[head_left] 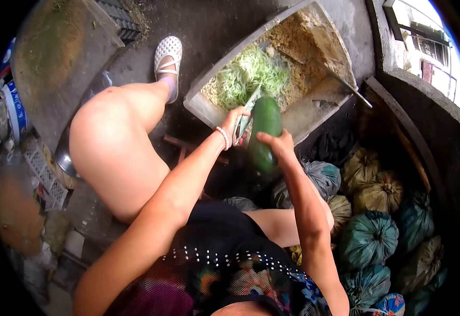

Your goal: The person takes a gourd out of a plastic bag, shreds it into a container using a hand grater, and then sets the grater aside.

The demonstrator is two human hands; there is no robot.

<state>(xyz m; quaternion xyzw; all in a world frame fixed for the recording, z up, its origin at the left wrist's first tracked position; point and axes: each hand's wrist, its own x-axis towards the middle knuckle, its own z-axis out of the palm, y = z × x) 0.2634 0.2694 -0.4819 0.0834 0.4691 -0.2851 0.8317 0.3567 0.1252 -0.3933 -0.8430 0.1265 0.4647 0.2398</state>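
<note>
My right hand grips a large dark green gourd from the right side, near its lower part. My left hand is closed around a narrow, flat grater, whose far end points toward the trough; its face is only partly visible. Gourd and grater lie side by side, and I cannot tell whether they touch. Just beyond them is a pale trough. Inside it, pale green shreds lie in a heap beside crumbly tan feed.
A thin rod crosses the trough's right rim. Several tied bags crowd the lower right beside a low wall. On the left are a white plastic crate and a metal bowl. My shoe stands left of the trough.
</note>
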